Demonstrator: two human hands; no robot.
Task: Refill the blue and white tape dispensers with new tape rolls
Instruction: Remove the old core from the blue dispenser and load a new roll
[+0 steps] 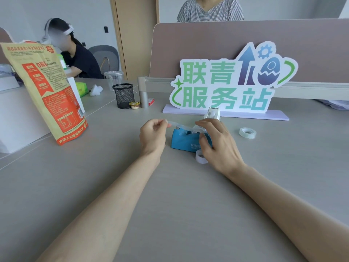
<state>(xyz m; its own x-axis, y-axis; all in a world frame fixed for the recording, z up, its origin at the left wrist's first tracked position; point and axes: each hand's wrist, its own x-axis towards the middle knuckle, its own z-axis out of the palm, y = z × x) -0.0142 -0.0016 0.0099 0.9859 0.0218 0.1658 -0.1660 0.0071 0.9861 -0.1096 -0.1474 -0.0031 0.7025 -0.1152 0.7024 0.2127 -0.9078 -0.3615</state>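
Stretching across a pale grey desk (188, 205) in an office with a mauve partition panel (226, 44) behind it, both forearms reach toward the middle. A green-lettered sign (226, 86) stands at the back, a printed paper bag (51, 91) leans at the left, and a black mesh cup (123, 95) sits beyond. The blue tape dispenser (184, 141) rests on the desk between the hands, its long axis running left to right, its cutter end toward the left. The left hand (153, 137) pinches the free end of a clear tape strip (179, 125) drawn leftward from the dispenser. The right hand (219, 142) curls over the dispenser's right end, steadying it. A white tape dispenser (212, 114) stands just behind. One tape roll (247, 132) lies to the right, an emptier ring (201, 157) near the front.
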